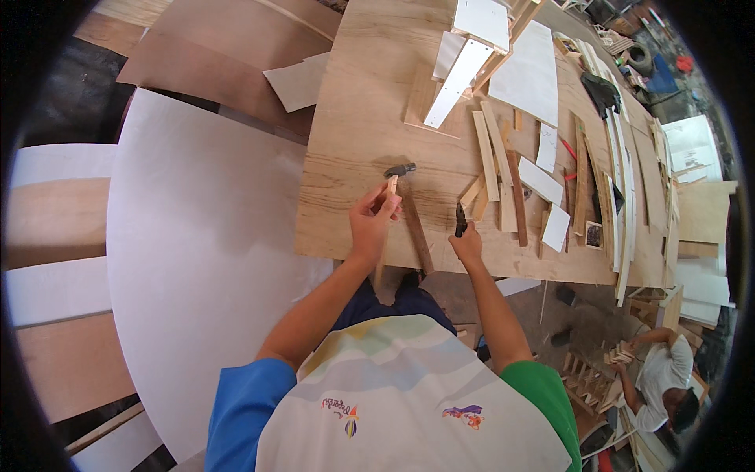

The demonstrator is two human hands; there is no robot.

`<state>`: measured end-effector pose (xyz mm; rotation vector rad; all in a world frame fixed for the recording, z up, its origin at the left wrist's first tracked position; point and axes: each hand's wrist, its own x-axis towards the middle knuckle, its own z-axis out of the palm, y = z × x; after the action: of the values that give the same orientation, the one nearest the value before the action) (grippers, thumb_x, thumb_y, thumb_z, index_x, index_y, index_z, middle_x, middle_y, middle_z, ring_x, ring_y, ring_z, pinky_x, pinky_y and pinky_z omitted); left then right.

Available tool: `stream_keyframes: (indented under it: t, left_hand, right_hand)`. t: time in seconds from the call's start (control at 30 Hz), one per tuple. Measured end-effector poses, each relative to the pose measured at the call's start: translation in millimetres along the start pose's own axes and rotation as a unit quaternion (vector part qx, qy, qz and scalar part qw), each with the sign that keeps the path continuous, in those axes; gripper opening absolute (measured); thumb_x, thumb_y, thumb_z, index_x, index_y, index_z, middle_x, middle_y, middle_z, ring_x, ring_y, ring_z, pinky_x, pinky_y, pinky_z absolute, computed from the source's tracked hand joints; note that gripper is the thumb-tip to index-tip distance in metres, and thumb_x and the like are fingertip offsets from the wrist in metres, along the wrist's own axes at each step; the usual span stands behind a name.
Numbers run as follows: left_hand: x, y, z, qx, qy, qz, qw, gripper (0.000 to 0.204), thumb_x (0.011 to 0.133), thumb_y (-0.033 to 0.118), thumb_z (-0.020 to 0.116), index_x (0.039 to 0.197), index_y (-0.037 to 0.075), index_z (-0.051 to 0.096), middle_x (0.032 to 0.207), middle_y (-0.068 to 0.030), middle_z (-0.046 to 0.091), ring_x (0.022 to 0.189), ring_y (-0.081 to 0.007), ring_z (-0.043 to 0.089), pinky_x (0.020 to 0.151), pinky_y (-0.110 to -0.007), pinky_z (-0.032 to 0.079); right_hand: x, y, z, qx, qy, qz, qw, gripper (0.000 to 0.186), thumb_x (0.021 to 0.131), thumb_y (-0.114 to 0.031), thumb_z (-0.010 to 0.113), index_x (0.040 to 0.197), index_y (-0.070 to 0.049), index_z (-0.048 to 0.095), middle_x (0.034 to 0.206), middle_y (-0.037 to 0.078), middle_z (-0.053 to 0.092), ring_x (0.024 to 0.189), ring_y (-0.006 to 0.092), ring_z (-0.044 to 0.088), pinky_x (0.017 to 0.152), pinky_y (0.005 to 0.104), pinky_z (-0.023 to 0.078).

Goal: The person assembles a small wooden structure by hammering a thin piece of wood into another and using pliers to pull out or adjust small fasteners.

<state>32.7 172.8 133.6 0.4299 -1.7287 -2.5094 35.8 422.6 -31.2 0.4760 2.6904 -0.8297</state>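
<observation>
Over the near edge of the plywood table (346, 149), my left hand (373, 224) pinches a narrow strip of light wood (392, 186) upright between thumb and fingers. Just past that hand lies a hammer (416, 228), its dark head pointing away and its brown handle running toward the table's edge. My right hand (469, 245) is closed around a short black tool (461, 221); its exact kind is hard to make out. Beyond the tool's tip are small wood offcuts (472, 191).
Wood strips (501, 177) and white panel pieces (540, 181) cover the table's right side. A white wooden frame (458, 82) stands farther back. Large white sheets (197, 236) lie left of the table. A co-worker (664, 377) handles wood pieces at lower right.
</observation>
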Motion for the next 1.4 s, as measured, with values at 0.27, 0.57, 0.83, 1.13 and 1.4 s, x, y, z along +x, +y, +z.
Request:
stream_keyframes:
  t: [0.27, 0.57, 0.83, 1.13, 1.4]
  left_hand:
    - [-8.9, -12.3, 6.2, -0.034, -0.028, 0.029, 0.999, 0.038, 0.083, 0.002, 0.07, 0.119, -0.002, 0.062, 0.098, -0.0058, 0.065, 0.086, -0.0117, 0.059, 0.073, -0.024, 0.047]
    - [-17.4, -15.5, 11.0, 0.073, -0.096, 0.174, 0.977, 0.04, 0.074, -0.006, 0.074, 0.113, 0.0, 0.066, 0.11, -0.0089, 0.063, 0.094, -0.0138, 0.057, 0.082, -0.025, 0.045]
    - [-20.7, -19.4, 20.7, 0.027, -0.072, 0.13, 0.988, 0.039, 0.07, -0.006, 0.077, 0.108, -0.002, 0.068, 0.11, -0.0104, 0.064, 0.099, -0.0149, 0.058, 0.086, -0.026, 0.045]
    - [-17.9, -23.9, 14.0, -0.041, -0.074, 0.062, 0.995, 0.035, 0.084, 0.001, 0.068, 0.119, -0.001, 0.062, 0.104, -0.0081, 0.065, 0.088, -0.0123, 0.06, 0.079, -0.026, 0.049]
    - [-8.8, -21.2, 20.7, -0.049, -0.024, 0.022, 0.998, 0.029, 0.095, 0.013, 0.057, 0.118, -0.003, 0.06, 0.097, -0.0091, 0.066, 0.081, -0.0124, 0.06, 0.073, -0.027, 0.049]
  right_hand:
    - [14.7, 17.6, 23.0, -0.013, 0.03, -0.108, 0.994, 0.06, 0.072, -0.017, 0.073, 0.121, 0.002, 0.044, 0.113, 0.028, 0.05, 0.103, 0.0441, 0.054, 0.087, 0.048, 0.047]
    - [9.8, 13.7, 14.0, -0.063, -0.002, -0.129, 0.99, 0.061, 0.073, -0.009, 0.073, 0.125, 0.003, 0.042, 0.116, 0.025, 0.046, 0.109, 0.0418, 0.047, 0.095, 0.0465, 0.042]
    - [14.6, 19.3, 17.6, -0.073, 0.0, -0.143, 0.987, 0.06, 0.074, -0.011, 0.072, 0.124, 0.004, 0.043, 0.114, 0.025, 0.046, 0.109, 0.0418, 0.048, 0.094, 0.0468, 0.043]
    - [7.2, -4.4, -9.5, 0.047, -0.09, -0.098, 0.99, 0.056, 0.076, -0.01, 0.063, 0.126, 0.005, 0.042, 0.107, 0.023, 0.056, 0.094, 0.04, 0.059, 0.083, 0.0449, 0.051]
    - [-33.7, -76.9, -50.2, 0.676, -0.293, -0.01, 0.675, 0.046, 0.087, -0.014, 0.051, 0.131, -0.014, 0.04, 0.097, 0.009, 0.058, 0.082, 0.0193, 0.057, 0.067, 0.0331, 0.048]
